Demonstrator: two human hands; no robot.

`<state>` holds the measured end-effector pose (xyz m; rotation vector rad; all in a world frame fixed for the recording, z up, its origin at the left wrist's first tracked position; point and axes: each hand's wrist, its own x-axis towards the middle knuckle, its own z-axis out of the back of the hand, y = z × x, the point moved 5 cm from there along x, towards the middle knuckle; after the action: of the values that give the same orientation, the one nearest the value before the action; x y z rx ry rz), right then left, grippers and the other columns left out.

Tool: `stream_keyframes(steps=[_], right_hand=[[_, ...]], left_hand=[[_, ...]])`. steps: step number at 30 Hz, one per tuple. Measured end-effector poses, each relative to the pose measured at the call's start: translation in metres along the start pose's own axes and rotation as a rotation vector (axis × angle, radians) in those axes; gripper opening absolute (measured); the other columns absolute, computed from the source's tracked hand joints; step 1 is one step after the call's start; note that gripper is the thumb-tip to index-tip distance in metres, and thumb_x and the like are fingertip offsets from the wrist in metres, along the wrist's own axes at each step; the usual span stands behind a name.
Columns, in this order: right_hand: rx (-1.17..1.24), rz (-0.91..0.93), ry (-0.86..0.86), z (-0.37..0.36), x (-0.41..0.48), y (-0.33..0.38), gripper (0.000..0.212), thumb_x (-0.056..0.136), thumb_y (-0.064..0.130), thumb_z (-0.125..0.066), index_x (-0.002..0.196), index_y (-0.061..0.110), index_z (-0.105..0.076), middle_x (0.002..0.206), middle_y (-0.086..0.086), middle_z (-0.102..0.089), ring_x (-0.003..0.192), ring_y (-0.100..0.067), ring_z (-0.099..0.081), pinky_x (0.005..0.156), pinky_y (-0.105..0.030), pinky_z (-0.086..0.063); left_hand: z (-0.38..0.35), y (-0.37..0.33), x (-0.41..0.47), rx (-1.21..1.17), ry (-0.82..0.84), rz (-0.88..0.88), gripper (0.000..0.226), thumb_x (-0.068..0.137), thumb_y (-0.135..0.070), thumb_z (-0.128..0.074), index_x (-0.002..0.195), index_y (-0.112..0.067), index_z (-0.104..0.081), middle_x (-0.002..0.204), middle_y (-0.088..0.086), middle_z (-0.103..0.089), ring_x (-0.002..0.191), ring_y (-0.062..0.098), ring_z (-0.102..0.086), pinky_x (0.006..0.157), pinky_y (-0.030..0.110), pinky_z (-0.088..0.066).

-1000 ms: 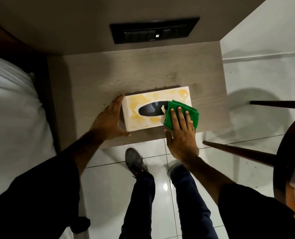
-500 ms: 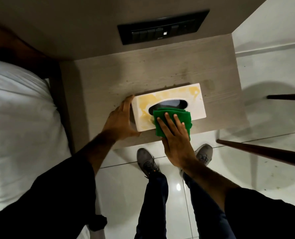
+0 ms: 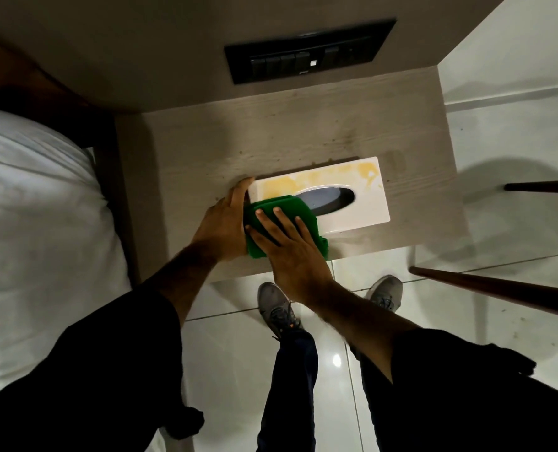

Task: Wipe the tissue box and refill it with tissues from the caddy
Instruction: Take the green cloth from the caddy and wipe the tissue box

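The step in hand is the wipe; the refill is not yet begun. Nearest the camera, the right hand lies flat, fingers spread, pressing a green cloth onto the box; it grips nothing, only bears down through the palm and fingers. At 9 o'clock from the cloth, the left hand is cupped against the box's left end, bracing it, fingers touching the far left corner. The box lies flat near the front edge of the table, its oval slot dark, with no tissue visible in it. The cloth covers the left near part of the lid. Yellow stains run along the far strip of the lid, from 11 to 1 o'clock of the slot. The next move likely calls for pushing the cloth toward 12 o'clock over those stains while the brace holds. No caddy is in view.
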<state>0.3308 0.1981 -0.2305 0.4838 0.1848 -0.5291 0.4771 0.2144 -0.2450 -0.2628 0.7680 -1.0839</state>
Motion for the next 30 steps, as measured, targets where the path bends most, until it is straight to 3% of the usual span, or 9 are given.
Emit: stream_keyframes(steps=[5, 10, 15, 26, 30], right_hand=[[0.024, -0.092, 0.019, 0.021, 0.038, -0.015, 0.080, 0.089, 0.032, -0.064, 0.156, 0.031, -0.020, 0.166, 0.001, -0.013, 0.152, -0.029, -0.005, 0.121, -0.054, -0.009], [-0.021, -0.200, -0.034, 0.035, 0.042, -0.044, 0.074, 0.094, 0.042, -0.054, 0.157, 0.032, -0.017, 0.166, -0.001, -0.012, 0.152, -0.031, -0.005, 0.120, -0.057, -0.008], [-0.019, -0.317, -0.015, 0.047, 0.038, -0.079, 0.075, 0.095, 0.027, -0.049, 0.157, 0.035, -0.007, 0.167, 0.003, -0.003, 0.153, -0.028, 0.003, 0.121, -0.054, -0.001], [0.030, -0.510, 0.032, 0.068, -0.004, -0.151, 0.079, 0.097, 0.038, -0.048, 0.157, 0.036, 0.004, 0.167, 0.002, 0.008, 0.152, -0.028, 0.009, 0.122, -0.054, -0.004], [-0.111, -0.412, 0.175, 0.062, -0.045, -0.163, 0.081, 0.100, 0.029, -0.042, 0.156, 0.013, 0.014, 0.165, -0.005, 0.016, 0.152, -0.029, 0.013, 0.124, -0.041, -0.005]], left_hand=[[0.000, 0.000, -0.001, -0.004, 0.050, 0.046, 0.145, 0.042, -0.041, -0.097, 0.156, -0.020, -0.009, 0.159, 0.007, -0.032, 0.135, 0.032, -0.047, 0.109, 0.045, -0.042], [0.001, 0.001, -0.002, 0.021, 0.064, 0.092, 0.149, 0.039, -0.048, -0.095, 0.155, -0.029, -0.003, 0.158, 0.002, -0.034, 0.136, 0.030, -0.045, 0.108, 0.051, -0.043], [0.000, 0.002, -0.002, 0.027, 0.062, 0.107, 0.149, 0.040, -0.049, -0.095, 0.155, -0.031, -0.001, 0.157, 0.004, -0.036, 0.138, 0.030, -0.041, 0.107, 0.057, -0.042], [0.002, -0.005, -0.003, 0.077, 0.075, 0.130, 0.147, 0.047, -0.044, -0.095, 0.154, -0.032, 0.004, 0.154, 0.010, -0.037, 0.138, 0.034, -0.041, 0.106, 0.061, -0.042], [0.000, -0.005, -0.005, 0.070, 0.039, 0.128, 0.146, 0.046, -0.046, -0.095, 0.154, -0.034, 0.004, 0.150, 0.011, -0.042, 0.133, 0.035, -0.046, 0.104, 0.060, -0.044]])
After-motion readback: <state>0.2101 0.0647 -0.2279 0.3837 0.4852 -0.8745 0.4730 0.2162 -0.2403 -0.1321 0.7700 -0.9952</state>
